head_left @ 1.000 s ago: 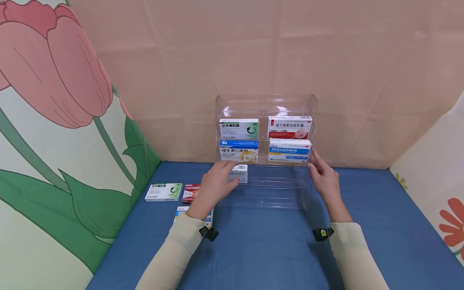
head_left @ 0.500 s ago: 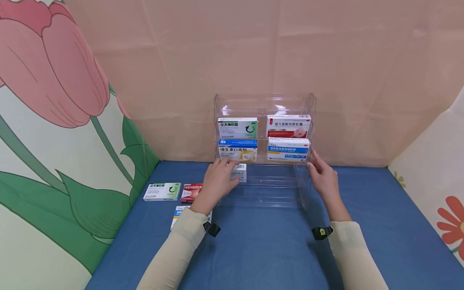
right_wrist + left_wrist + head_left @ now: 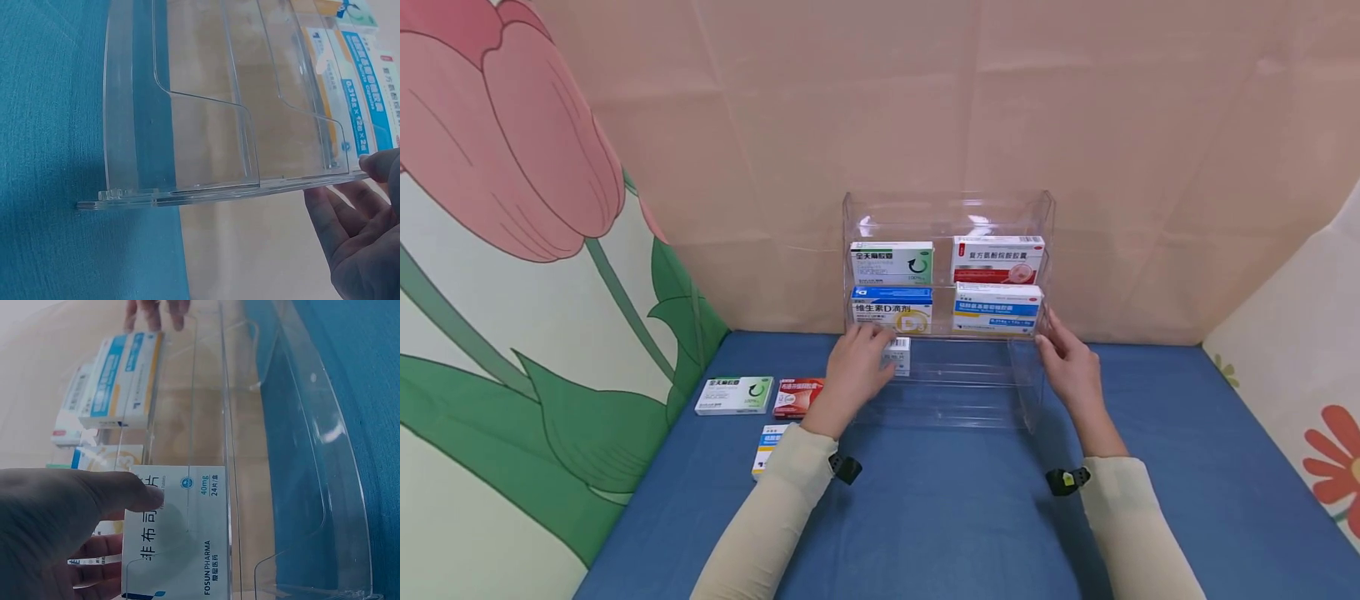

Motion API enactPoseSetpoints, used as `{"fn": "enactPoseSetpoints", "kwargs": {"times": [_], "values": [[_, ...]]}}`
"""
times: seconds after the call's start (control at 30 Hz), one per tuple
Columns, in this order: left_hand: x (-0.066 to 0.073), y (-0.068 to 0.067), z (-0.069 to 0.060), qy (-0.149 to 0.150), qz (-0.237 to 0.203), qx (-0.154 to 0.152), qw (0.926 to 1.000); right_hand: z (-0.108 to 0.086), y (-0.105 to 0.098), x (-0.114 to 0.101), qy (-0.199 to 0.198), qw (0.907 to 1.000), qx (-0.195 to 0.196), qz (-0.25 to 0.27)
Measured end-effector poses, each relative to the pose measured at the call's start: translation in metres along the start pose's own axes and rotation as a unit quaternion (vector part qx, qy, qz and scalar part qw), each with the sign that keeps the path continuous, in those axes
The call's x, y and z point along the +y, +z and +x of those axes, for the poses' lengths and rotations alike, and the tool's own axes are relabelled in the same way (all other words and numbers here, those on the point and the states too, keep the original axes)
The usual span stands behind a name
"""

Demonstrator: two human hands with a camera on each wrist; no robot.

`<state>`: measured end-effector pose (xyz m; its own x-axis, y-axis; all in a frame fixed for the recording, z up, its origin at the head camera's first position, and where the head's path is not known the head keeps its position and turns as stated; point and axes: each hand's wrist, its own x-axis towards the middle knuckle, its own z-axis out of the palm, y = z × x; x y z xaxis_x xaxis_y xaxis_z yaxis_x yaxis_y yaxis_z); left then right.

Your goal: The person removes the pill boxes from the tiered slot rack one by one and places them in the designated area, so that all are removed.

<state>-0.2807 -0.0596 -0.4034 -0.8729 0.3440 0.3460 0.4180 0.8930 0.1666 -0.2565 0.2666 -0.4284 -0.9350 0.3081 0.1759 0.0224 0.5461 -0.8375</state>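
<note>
A clear plastic display rack (image 3: 977, 387) stands on the blue table against the back wall. My left hand (image 3: 859, 371) holds a white medicine box (image 3: 178, 531) at the left of a lower tier, thumb on its printed front and fingers behind it. Much of that box is hidden by the hand in the head view. On the rack's right side edge, my right hand (image 3: 1071, 367) grips the panel between thumb and fingers. Above, the tiers bear a green-white box (image 3: 891, 263), a red-white box (image 3: 997, 260), a blue-yellow vitamin D box (image 3: 891, 310) and a blue-white box (image 3: 997, 309).
On the table left of the rack lie a green-white medicine box (image 3: 734, 396), a red box (image 3: 797, 397) and a blue-white box (image 3: 768, 450). My left forearm partly covers the last two. A beige cloth wall (image 3: 775, 167) rises close behind the rack.
My left hand and forearm have shifted slightly right at the lower tier, and the wrist is a little closer to the rack. My right hand keeps its grip on the rack's side.
</note>
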Motion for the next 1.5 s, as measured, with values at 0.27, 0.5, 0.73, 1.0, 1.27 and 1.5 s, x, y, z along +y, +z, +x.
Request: {"fn": "enactPoseSetpoints", "kwargs": {"times": [0.27,0.5,0.73,1.0,1.27,1.5], "values": [[-0.001,-0.002,0.005,0.017,0.009,0.007,0.9998,0.000,-0.003,-0.002,0.001,1.0000,0.000,-0.007],[-0.002,-0.005,0.006,0.022,0.000,-0.011,0.9997,-0.001,-0.002,0.000,0.008,1.0000,0.000,-0.004],[-0.001,-0.004,0.006,0.017,-0.001,-0.016,0.9997,0.000,-0.001,0.001,0.000,1.0000,0.004,-0.007],[0.001,-0.005,0.006,0.030,0.000,-0.006,0.9995,0.000,0.000,-0.001,0.008,1.0000,-0.001,-0.001],[-0.002,-0.011,0.004,0.016,-0.033,0.008,0.9993,-0.001,0.001,0.000,0.011,0.9999,-0.005,0.002],[-0.007,-0.020,0.004,0.014,-0.062,0.032,0.9975,-0.001,-0.001,0.001,0.007,1.0000,-0.001,0.000]]}}
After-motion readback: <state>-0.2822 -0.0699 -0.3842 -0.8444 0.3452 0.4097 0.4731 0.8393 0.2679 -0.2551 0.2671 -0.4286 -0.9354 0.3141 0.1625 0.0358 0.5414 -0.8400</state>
